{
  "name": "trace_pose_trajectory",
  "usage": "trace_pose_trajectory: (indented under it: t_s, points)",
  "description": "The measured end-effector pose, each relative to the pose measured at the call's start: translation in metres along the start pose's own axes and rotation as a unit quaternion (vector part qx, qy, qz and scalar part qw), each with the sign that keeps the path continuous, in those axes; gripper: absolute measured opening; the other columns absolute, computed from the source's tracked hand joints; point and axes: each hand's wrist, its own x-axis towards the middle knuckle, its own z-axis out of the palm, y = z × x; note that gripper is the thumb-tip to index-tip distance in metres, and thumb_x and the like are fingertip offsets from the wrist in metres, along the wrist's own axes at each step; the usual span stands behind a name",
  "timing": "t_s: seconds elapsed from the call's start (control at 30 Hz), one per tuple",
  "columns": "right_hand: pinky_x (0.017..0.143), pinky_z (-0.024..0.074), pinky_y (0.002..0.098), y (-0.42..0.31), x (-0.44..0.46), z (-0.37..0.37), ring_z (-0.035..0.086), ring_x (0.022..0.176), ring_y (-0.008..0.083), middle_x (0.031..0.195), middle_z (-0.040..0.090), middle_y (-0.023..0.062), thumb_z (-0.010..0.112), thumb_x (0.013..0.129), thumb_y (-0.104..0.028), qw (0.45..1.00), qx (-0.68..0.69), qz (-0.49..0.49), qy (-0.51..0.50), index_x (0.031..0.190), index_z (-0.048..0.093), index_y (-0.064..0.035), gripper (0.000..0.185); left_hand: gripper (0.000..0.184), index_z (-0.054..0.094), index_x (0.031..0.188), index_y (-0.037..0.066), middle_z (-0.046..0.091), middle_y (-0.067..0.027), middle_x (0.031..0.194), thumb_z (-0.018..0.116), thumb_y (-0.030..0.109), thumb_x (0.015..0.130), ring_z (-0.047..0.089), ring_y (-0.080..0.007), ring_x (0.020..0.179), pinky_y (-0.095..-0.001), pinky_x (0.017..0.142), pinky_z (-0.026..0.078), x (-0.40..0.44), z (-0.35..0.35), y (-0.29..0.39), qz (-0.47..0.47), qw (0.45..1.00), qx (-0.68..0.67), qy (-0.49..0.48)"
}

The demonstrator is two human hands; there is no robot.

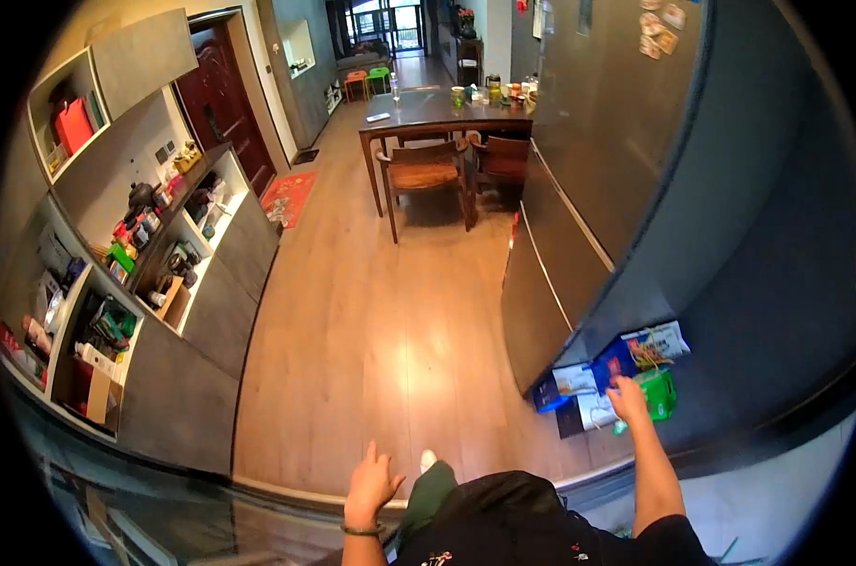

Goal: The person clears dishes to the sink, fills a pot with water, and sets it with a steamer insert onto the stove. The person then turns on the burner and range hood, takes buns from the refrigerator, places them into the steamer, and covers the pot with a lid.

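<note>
My left hand (372,487) hangs over the floor near the threshold, fingers apart and holding nothing; a band is round its wrist. My right hand (628,402) is stretched forward at the right, fingers loosely bent, with nothing visible in it. From this view it overlaps a group of bags and boxes on the floor; whether it touches them I cannot tell. Among them are a blue bag (613,366), a green container (660,394), a black-and-white box (586,415) and a printed package (658,345).
A tall grey fridge (588,170) stands at the right. Along the left runs a cabinet (201,349) with crowded open shelves. Ahead, a dining table (428,111) has wooden chairs (430,176) at its near side. A red mat (289,199) lies by the dark red door (228,99).
</note>
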Motion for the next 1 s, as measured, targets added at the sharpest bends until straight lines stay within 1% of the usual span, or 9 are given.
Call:
trace_pose_trajectory:
  t_s: [0.07,0.27,0.47,0.6,0.7,0.83,0.9,0.93,1.0]
  points:
    - [0.077,0.0466,0.041,-0.064,0.081,0.01,0.058,0.088,0.0339,0.093,0.061,0.0164,0.063,0.076,-0.022,0.994,0.09,-0.057,-0.026,0.095,0.06,-0.0039,0.027,0.052,0.055,0.11,0.003,0.033,-0.0268,0.136,0.071,0.035,0.072,0.051,-0.0406,0.107,-0.0432,0.087,0.045,0.016,0.005,-0.034,-0.117,0.992,-0.006,-0.055]
    - [0.08,0.0468,0.0411,-0.201,0.241,0.04,0.058,0.093,0.0327,0.096,0.06,0.0142,0.064,0.077,-0.026,0.992,0.025,-0.107,-0.069,0.094,0.061,-0.0077,0.025,0.046,0.056,0.105,0.002,0.033,-0.0256,0.136,0.069,0.033,0.074,0.052,-0.0387,0.105,-0.044,0.087,0.045,0.112,-0.039,-0.134,-0.207,0.975,0.044,-0.064]
    - [0.078,0.0473,0.0432,-0.254,0.395,0.002,0.057,0.092,0.0331,0.096,0.058,0.0138,0.066,0.075,-0.027,0.994,-0.063,-0.087,-0.02,0.091,0.062,-0.0078,0.025,0.046,0.055,0.111,0.005,0.036,-0.0201,0.137,0.068,0.03,0.075,0.05,-0.0389,0.108,-0.0435,0.088,0.044,0.242,-0.112,-0.181,-0.12,0.991,0.002,0.05]
    - [0.08,0.0471,0.043,-0.259,0.496,-0.031,0.057,0.094,0.0319,0.095,0.058,0.0134,0.066,0.075,-0.025,0.988,-0.089,-0.1,0.072,0.091,0.061,-0.0068,0.024,0.046,0.056,0.11,0.005,0.037,-0.0204,0.135,0.068,0.031,0.075,0.052,-0.039,0.106,-0.0435,0.087,0.045,0.338,-0.126,-0.187,-0.079,0.997,0.009,0.025]
    - [0.081,0.0473,0.0439,-0.257,0.575,-0.047,0.054,0.098,0.0312,0.098,0.055,0.0135,0.067,0.074,-0.023,0.973,-0.167,-0.096,0.13,0.096,0.057,-0.006,0.029,0.049,0.056,0.112,0.006,0.038,-0.0197,0.135,0.067,0.035,0.075,0.052,-0.0372,0.108,-0.0426,0.087,0.046,0.404,-0.123,-0.186,-0.098,0.995,0.002,0.003]
    - [0.095,0.0379,0.0408,-0.251,0.693,-0.065,0.05,0.102,0.0284,0.098,0.054,0.012,0.07,0.07,-0.022,0.944,-0.258,-0.082,0.187,0.096,0.057,-0.0051,0.033,0.051,0.054,0.114,0.006,0.034,-0.0219,0.137,0.067,0.036,0.075,0.05,-0.0379,0.11,-0.0436,0.09,0.044,0.492,-0.107,-0.204,-0.138,0.99,0.003,-0.034]
    - [0.104,0.0267,0.0418,-0.234,0.739,-0.065,0.048,0.107,0.0259,0.102,0.055,0.0108,0.065,0.073,-0.025,0.875,-0.445,-0.057,0.185,0.102,0.058,-0.0067,0.036,0.051,0.054,0.116,0.007,0.034,-0.021,0.138,0.067,0.037,0.076,0.049,-0.037,0.113,-0.0438,0.091,0.043,0.531,-0.122,-0.196,-0.164,0.984,0.01,-0.075]
    - [0.108,0.0163,0.0461,-0.221,0.765,-0.063,0.047,0.111,0.0257,0.109,0.056,0.0098,0.056,0.079,-0.03,0.828,-0.541,-0.009,0.15,0.111,0.058,-0.0074,0.039,0.051,0.054,0.116,0.007,0.034,-0.021,0.138,0.067,0.037,0.076,0.049,-0.037,0.113,-0.0438,0.091,0.043,0.554,-0.136,-0.192,-0.161,0.984,0.018,-0.081]
    - [0.109,0.01,0.0495,-0.211,0.798,-0.067,0.04,0.122,0.0265,0.123,0.053,0.009,0.046,0.086,-0.031,0.768,-0.637,0.071,-0.016,0.117,0.058,-0.0066,0.042,0.051,0.054,0.116,0.006,0.035,-0.0212,0.137,0.066,0.037,0.076,0.049,-0.0364,0.113,-0.0434,0.091,0.043,0.593,-0.155,-0.189,-0.09,0.994,-0.019,-0.051]
